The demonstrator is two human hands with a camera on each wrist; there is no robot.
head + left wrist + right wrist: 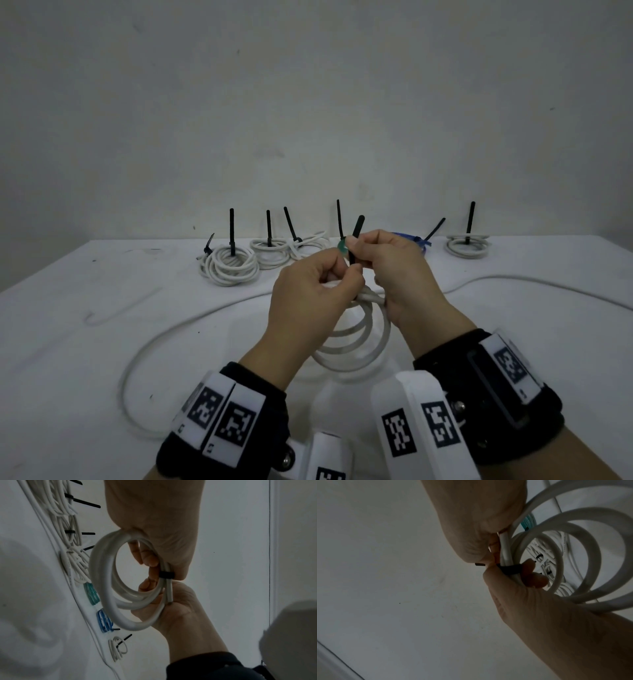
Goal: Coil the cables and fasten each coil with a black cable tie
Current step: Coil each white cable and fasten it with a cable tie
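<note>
Both hands hold a white cable coil (pixel 356 337) above the table (pixel 85 308). A black cable tie (pixel 357 233) is wrapped round the bundled turns, and its tail sticks up between the hands. My right hand (pixel 358 251) pinches that tail between thumb and forefinger. My left hand (pixel 347 275) grips the coil right beside the tie. In the left wrist view the tie's band (pixel 166 574) circles the coil (pixel 106 582), with the cable's cut end just past it. The right wrist view shows the same band (pixel 509 570) between the two hands.
Along the table's back edge lie tied coils with upright black tie tails: white ones (pixel 233 269) (pixel 270 251) (pixel 467 246), a blue one (pixel 412 240) and a green one (pixel 342 245) behind my hands. A loose white cable (pixel 164 334) curves across the table. A wall stands behind.
</note>
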